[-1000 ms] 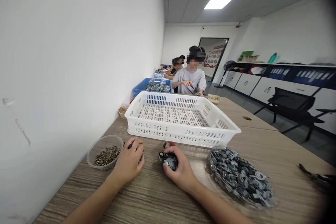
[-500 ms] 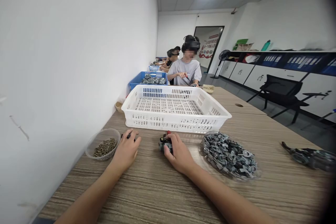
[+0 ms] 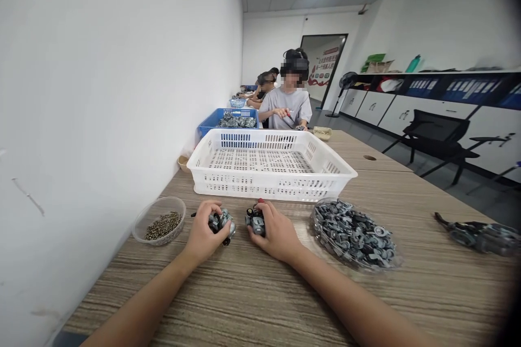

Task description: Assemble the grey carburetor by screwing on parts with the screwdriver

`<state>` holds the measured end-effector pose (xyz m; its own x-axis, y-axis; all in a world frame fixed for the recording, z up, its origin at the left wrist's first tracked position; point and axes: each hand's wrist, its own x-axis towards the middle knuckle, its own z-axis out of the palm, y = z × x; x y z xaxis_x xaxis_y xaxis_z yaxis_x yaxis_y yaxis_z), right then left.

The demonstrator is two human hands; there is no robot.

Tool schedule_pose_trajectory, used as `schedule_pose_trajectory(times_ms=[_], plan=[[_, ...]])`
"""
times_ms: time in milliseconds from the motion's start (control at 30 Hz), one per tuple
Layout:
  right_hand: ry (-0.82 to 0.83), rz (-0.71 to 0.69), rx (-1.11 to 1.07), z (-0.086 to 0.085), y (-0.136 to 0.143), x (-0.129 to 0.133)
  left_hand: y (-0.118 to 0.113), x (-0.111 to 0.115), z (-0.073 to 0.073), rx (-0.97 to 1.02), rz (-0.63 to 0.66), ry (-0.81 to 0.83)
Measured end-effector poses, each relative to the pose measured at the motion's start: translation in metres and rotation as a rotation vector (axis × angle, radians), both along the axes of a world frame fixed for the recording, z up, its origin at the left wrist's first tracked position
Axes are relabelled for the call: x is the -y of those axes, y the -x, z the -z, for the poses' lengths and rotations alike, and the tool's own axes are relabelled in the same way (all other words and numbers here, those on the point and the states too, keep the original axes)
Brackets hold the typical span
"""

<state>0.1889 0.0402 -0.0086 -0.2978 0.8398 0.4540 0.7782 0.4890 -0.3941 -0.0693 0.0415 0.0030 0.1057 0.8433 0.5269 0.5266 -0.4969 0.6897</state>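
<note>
My left hand [image 3: 204, 233] curls around a grey and black metal assembly [image 3: 224, 221], thumb and fingers on either side of it. A short distance to the right, my right hand [image 3: 278, 232] is closed on another compact grey and black assembly [image 3: 256, 223], whose palm side is hidden. A small red tip [image 3: 260, 201] shows just beyond my right fingers; I cannot tell what it belongs to. Left of my left hand stands a clear round bowl [image 3: 138, 229] of small brass-coloured screws. A clear tub [image 3: 319, 238] heaped with grey metal parts sits to the right.
A white perforated basket [image 3: 264, 187] stands just beyond my hands. Behind it is a blue crate [image 3: 207, 126] of grey parts, beside the wall. A person [image 3: 287, 105] sits farther along, holding a red-handled tool. A dark assembly [image 3: 480, 237] lies at right.
My left hand has turned and shifted slightly right, and the grey and black assembly now shows in its grasp. My right hand stays nearly in place, still on its assembly.
</note>
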Motion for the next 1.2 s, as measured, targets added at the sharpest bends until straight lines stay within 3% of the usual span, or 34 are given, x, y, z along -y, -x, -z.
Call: schedule_pose_trajectory(times_ms=[200,533,667,733,933,1000,1067,1100,1200], plan=[[-0.001,-0.137,-0.063,-0.002,-0.005,-0.003,0.004,-0.009,0.013,-0.056,0.078,0.181],[-0.017,-0.184,-0.15,0.003,-0.004,-0.008,0.017,-0.001,0.003,-0.186,0.064,0.25],[-0.017,-0.229,-0.157,0.0,-0.007,-0.01,0.023,0.0,-0.007,-0.284,0.055,0.203],[-0.012,-0.252,-0.158,-0.001,-0.01,-0.011,0.026,0.001,-0.012,-0.307,-0.019,0.14],[-0.01,-0.306,-0.162,0.001,-0.014,-0.013,0.038,0.004,-0.018,-0.266,-0.46,-0.242],[-0.015,-0.315,-0.165,0.002,-0.015,-0.014,0.049,0.004,-0.025,-0.259,-0.584,-0.258],[-0.017,-0.32,-0.167,0.002,-0.015,-0.014,0.068,0.003,-0.035,-0.285,-0.684,-0.148],[-0.017,-0.32,-0.167,0.002,-0.015,-0.014,0.082,0.002,-0.04,-0.322,-0.684,-0.056],[-0.01,-0.317,-0.161,0.002,-0.015,-0.014,0.126,-0.003,-0.05,-0.485,-0.349,0.165]])
